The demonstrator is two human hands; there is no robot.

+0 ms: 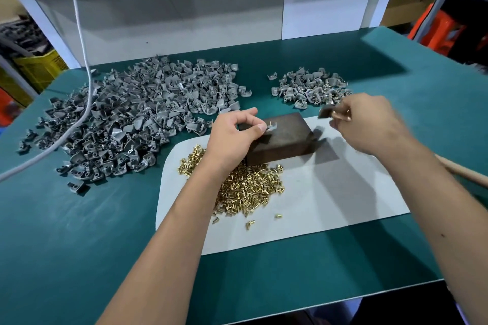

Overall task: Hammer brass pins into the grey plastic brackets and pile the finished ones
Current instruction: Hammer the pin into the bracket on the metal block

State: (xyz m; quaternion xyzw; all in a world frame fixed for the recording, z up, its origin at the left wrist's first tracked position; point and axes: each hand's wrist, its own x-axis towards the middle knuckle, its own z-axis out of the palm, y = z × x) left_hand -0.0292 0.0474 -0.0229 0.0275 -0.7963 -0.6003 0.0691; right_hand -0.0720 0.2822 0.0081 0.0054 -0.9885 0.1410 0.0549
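Left hand (pixel 235 134): pinches a grey bracket (pixel 270 128) with an upright pin on the dark block (pixel 280 137), centre frame.
Right hand (pixel 369 124): fingers curled round a small hammer (pixel 325 113), blurred, right of the block.
Brass pins (pixel 245 187): loose heap on the white mat (pixel 330 206), below the block.
Unpinned brackets (pixel 137 119): large heap, left.
Finished pile (pixel 309 90): upper right, on the green table (pixel 79 232).

Bench: a green table top (pixel 264 258).
Back: a white panel (pixel 184 16) stood behind.
Sides: a yellow crate (pixel 39 68) left, orange stools (pixel 443 31) right.
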